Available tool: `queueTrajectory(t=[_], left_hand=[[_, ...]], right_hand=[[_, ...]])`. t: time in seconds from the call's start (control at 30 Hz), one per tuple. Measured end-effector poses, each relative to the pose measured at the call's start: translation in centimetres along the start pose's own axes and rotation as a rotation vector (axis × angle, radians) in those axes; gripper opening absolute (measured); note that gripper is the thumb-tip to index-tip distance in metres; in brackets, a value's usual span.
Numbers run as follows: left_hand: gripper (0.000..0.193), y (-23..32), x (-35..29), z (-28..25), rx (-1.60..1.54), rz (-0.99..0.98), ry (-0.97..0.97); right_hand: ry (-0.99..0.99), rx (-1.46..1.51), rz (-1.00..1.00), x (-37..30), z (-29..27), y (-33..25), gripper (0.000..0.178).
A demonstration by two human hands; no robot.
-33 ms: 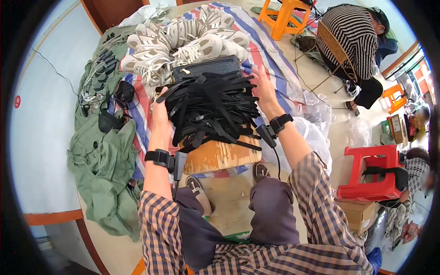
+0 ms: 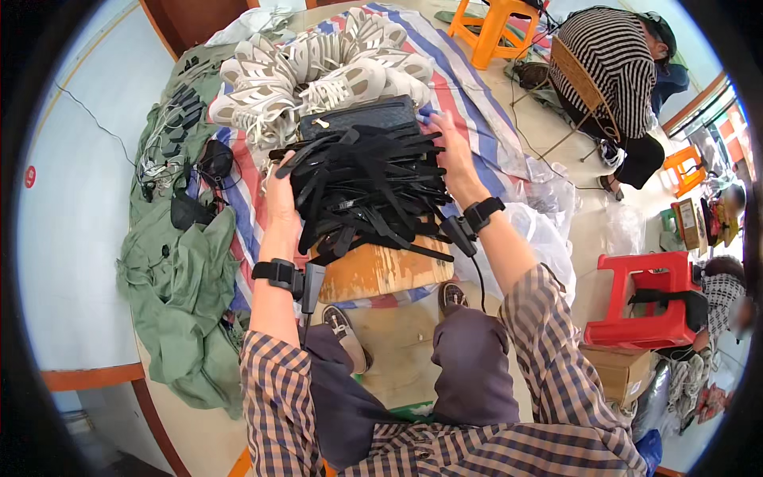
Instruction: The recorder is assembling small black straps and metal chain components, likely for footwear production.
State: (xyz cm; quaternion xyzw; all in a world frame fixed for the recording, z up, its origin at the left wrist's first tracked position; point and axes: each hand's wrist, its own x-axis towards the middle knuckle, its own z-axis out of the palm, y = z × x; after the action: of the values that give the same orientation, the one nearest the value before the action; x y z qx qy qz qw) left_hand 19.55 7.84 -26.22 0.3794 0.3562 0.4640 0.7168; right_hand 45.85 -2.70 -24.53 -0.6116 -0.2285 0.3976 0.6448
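A tangled heap of flat black straps [image 2: 369,187] lies on a worn wooden board [image 2: 381,270] in front of me. At the heap's left edge, my left hand [image 2: 280,195] has its thumb against one curved strap end; its other fingers are mostly hidden by the straps. My right hand [image 2: 455,155] rests along the right edge, fingers stretched away from me and the thumb side near the strap ends. Behind the heap sits a dark textured pouch [image 2: 358,119] with a zip. A black band with a small device is fastened on each wrist.
Several white and grey sneakers [image 2: 342,79] are piled beyond the pouch on a striped tarp [image 2: 469,103]. Green cloth [image 2: 179,318] with cables and black items lies left. Clear plastic bags [image 2: 540,230] and a red stool [image 2: 640,302] stand right; a person [image 2: 604,63] bends over at the far right.
My right hand has shifted slightly inward and its fingers sit closer to the heap. A strap on the upper left now curves down to my left thumb.
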Motion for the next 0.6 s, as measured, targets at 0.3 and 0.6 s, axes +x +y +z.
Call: queueTrajectory(t=[0.3, 0.6], left_hand=[[0.035, 2.8, -2.3, 2.2, -0.136, 0.038, 0.027], [0.049, 1.7, -3.2, 4.9, 0.134, 0.088, 0.117]], right_hand=[[-0.046, 0.083, -0.177, -0.1, -0.7, 0.0, 0.056], [-0.061, -0.24, -0.345, 1.5, -0.8, 0.8, 0.056]])
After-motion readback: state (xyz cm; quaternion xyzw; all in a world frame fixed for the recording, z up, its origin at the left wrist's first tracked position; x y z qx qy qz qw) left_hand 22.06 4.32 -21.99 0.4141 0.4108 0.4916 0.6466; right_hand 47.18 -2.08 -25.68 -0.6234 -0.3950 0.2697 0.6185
